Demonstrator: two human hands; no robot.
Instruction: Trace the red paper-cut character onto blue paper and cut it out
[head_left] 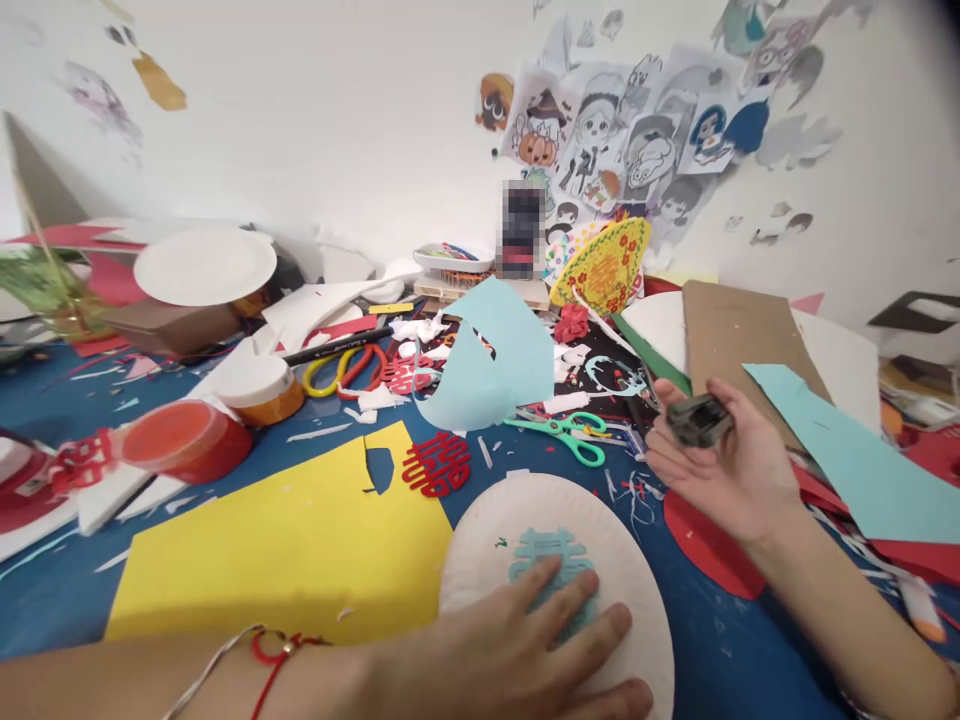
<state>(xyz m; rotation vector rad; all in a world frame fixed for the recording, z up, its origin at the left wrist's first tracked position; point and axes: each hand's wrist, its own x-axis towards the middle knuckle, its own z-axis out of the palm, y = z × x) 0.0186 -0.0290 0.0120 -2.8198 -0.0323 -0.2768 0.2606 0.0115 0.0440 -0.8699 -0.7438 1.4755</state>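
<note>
My left hand lies with spread fingers over a white paper plate. Its fingertips rest on a light blue paper cut-out on the plate, covering the lower part of it. My right hand is raised palm up to the right of the plate, its fingers closed round a small dark greenish-black object whose kind I cannot make out. A red paper cut-out sits just beyond the plate, partly on a yellow sheet. Green-handled scissors lie behind the plate.
A light blue sheet lies among scraps at the back. On the left are a red tub, a white-lidded jar and scissors with yellow and red handles. Brown cardboard and a light blue strip stand right.
</note>
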